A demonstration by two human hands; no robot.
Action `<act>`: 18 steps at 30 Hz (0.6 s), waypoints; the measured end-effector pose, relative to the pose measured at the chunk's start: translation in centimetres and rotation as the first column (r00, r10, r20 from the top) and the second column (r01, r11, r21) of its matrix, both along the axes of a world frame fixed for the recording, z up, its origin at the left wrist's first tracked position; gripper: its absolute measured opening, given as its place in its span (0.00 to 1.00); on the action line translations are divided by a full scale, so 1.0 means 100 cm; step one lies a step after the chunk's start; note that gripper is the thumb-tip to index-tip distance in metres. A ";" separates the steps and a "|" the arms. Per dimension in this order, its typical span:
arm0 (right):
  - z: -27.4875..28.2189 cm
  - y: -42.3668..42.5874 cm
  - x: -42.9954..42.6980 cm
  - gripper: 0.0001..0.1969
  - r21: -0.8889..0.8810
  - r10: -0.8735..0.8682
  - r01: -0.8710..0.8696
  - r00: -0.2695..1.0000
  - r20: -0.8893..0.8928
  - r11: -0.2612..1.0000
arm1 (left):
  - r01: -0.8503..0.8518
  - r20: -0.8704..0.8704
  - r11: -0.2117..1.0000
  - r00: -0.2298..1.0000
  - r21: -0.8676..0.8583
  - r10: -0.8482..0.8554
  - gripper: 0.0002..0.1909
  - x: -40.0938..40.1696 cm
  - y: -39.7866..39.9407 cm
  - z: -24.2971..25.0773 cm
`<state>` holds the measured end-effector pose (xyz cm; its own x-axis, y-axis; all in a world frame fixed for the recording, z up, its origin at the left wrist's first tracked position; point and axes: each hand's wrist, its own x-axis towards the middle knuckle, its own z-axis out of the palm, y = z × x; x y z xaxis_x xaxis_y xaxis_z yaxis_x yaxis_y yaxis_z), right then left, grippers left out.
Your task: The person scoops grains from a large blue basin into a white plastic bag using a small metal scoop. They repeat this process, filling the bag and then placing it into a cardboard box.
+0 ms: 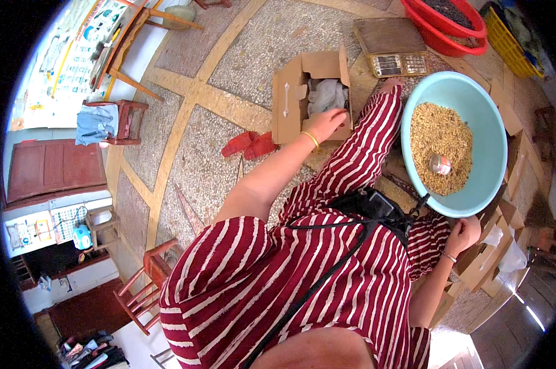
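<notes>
My left hand (pixel 326 125), with a gold-coloured bracelet at its wrist, is over the near edge of an open cardboard box (pixel 287 108). Its fingers are bent, and whether they hold anything is unclear. A greyish plastic bag (pixel 325 98) lies inside the box. To the right stands a light-blue plastic basin (pixel 488 138) with a heap of yellow-brown kernels or seeds (pixel 437 122). A small clear jar with a red-and-white label (pixel 440 164) rests tilted on the heap. My right hand (pixel 463 234) is curled just below the basin's near rim; its palm is hidden.
A wooden stool or board (pixel 391 37) with a gridded panel stands beyond the basin. Red basins (pixel 444 37) and a yellow basket (pixel 508 44) are at the upper right. Red slippers (pixel 249 144) lie left of the box. More cardboard boxes (pixel 485 258) stand by my right hand.
</notes>
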<state>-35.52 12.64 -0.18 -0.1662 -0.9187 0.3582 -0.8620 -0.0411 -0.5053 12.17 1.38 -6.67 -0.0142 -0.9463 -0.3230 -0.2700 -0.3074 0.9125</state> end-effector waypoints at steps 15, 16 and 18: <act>0.026 -0.013 0.008 0.04 0.017 0.093 -0.092 0.961 -0.260 0.996 | 0.292 0.710 0.874 0.510 0.389 -0.486 0.39 0.066 0.017 -0.101; 0.024 -0.012 0.009 0.04 0.018 0.069 -0.067 0.967 -0.244 0.998 | 0.294 0.702 0.856 0.491 0.425 -0.516 0.40 0.062 0.012 -0.092; 0.022 -0.010 0.012 0.04 0.021 0.030 -0.026 0.977 -0.212 0.999 | 0.306 0.674 0.802 0.436 0.512 -0.597 0.40 0.054 0.008 -0.072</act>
<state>-34.28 11.65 1.97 -0.0625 -0.9286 0.3657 -0.9485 -0.0587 -0.3113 17.56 2.13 -13.89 -0.0226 -0.7454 -0.6662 -0.9841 -0.1010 0.1463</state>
